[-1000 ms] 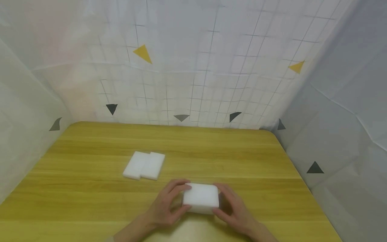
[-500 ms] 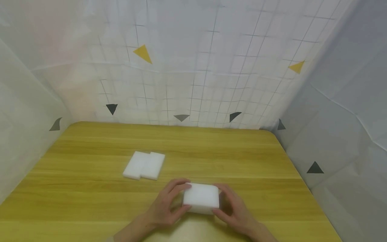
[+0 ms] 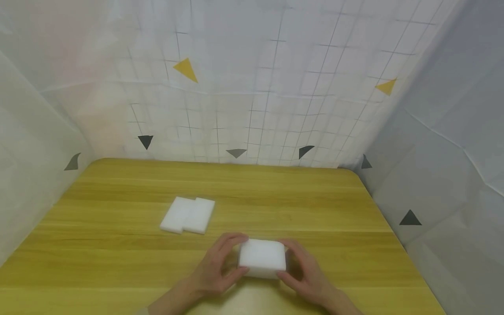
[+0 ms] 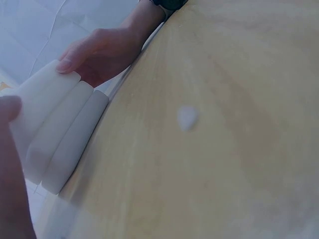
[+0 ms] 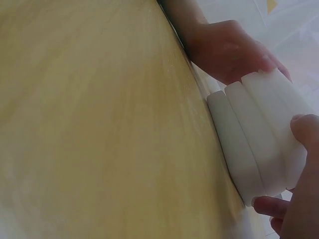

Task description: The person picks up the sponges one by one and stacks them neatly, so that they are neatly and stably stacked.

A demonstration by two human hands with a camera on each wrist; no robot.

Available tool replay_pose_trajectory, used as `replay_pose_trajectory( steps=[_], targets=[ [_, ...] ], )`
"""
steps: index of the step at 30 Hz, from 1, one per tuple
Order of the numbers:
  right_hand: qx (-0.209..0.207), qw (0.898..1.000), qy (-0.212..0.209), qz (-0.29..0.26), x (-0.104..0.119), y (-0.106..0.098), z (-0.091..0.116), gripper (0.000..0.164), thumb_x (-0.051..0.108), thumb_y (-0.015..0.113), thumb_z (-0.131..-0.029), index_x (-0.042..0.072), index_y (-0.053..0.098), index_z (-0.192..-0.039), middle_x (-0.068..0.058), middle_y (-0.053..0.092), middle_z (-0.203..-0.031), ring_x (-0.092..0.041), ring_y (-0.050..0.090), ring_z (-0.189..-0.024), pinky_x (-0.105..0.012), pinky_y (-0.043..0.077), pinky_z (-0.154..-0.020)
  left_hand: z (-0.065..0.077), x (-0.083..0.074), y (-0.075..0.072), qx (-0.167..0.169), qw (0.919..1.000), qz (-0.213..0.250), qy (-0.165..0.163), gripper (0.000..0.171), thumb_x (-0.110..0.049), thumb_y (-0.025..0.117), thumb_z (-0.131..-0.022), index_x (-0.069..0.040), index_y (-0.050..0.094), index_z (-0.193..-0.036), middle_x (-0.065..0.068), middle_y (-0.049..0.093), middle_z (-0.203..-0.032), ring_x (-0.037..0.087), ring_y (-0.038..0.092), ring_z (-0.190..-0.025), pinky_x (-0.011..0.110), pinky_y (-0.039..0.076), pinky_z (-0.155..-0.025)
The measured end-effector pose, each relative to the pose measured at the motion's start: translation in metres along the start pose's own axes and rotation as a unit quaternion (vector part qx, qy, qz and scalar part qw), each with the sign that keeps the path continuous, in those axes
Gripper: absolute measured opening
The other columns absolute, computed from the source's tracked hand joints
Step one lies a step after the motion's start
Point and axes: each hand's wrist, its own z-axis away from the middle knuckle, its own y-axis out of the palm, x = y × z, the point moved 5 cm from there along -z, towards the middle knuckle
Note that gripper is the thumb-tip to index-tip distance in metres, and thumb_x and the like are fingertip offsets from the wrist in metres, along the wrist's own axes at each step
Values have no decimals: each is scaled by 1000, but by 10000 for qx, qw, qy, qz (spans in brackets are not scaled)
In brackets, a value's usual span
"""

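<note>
A stack of white, sponge-like blocks [image 3: 262, 254] sits on the table in front of me, long side towards me. Three layers show in its side in the left wrist view, the top one [image 4: 45, 97] a little askew over the others. My left hand [image 3: 215, 267] holds the stack's left end, thumb at the front corner and fingers at the back. At the opposite end my right hand [image 3: 309, 272] does the same, its thumb on the front right corner. Low in the right wrist view, a right fingertip [image 5: 269, 205] reaches the bottom block [image 5: 234, 144].
Two more white blocks [image 3: 200, 215] lie flat side by side, slightly offset, on the wooden table [image 3: 295, 197] to the far left of the stack. White sheeting [image 3: 236, 113] with triangle marks walls the table at the back and both sides.
My left index finger has slid off the top face to the back left corner of the stack. The top block has shifted very slightly; both hands otherwise stay in place.
</note>
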Motion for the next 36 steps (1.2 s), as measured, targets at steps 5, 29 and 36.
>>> replay_pose_trajectory(
  steps=[5,29,36],
  targets=[
    [-2,10000,-19,-2,-1,1,0,64,15,80,-82,-3,51,-136,-10,61,-127,-16,59,-111,-16,44,-102,1,3,-2,-222,9993,-168,-254,44,-16,59,-94,5,54,-133,15,60,-128,27,58,-117,30,44,-109],
    [36,10000,-9,-8,1,0,-2,65,17,80,-81,-2,51,-137,-7,62,-125,-14,59,-104,-29,53,-87,12,45,-19,-19,9259,-2907,-2413,45,-19,67,-86,4,62,-125,16,63,-115,32,53,-109,45,47,-95],
    [66,9999,144,68,1,-1,-1,67,13,82,-79,0,51,-137,-6,62,-124,-13,59,-102,-30,54,-86,12,44,-18,102,9223,-2994,-2442,43,-17,69,-84,3,63,-122,15,63,-114,32,53,-109,47,47,-96]
  ],
)
